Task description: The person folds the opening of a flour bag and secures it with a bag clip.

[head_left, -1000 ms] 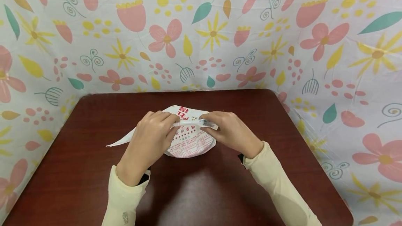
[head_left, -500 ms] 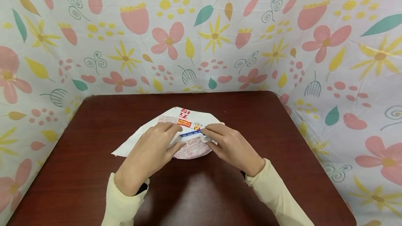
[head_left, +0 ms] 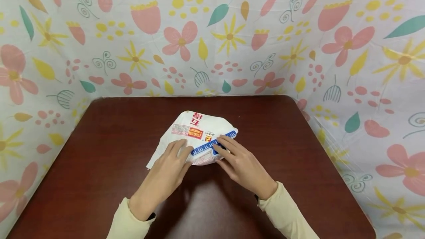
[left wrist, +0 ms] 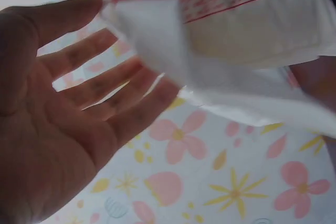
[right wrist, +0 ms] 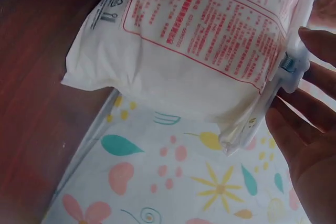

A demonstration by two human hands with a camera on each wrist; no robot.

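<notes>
A white flour bag with red and yellow print lies tilted at the middle of the table in the head view. Across its near part runs a blue-and-white sealing clip; a small spring shows on its lever in the right wrist view. My left hand holds the bag's edge by the clip's left end, thumb on one side and fingers behind, fingertips partly hidden. With the thumb and fingers of my right hand I pinch the clip at its lever. A loose white flap of the bag hangs beside the left fingers.
The dark reddish-brown table has rounded far corners. A white cloth printed with flowers and leaves stands behind it and along both sides.
The bag has tipped, so more of its printed face and the blue clip show. Its left corner has shifted right. Both hands stay at it, lower than a second ago.
</notes>
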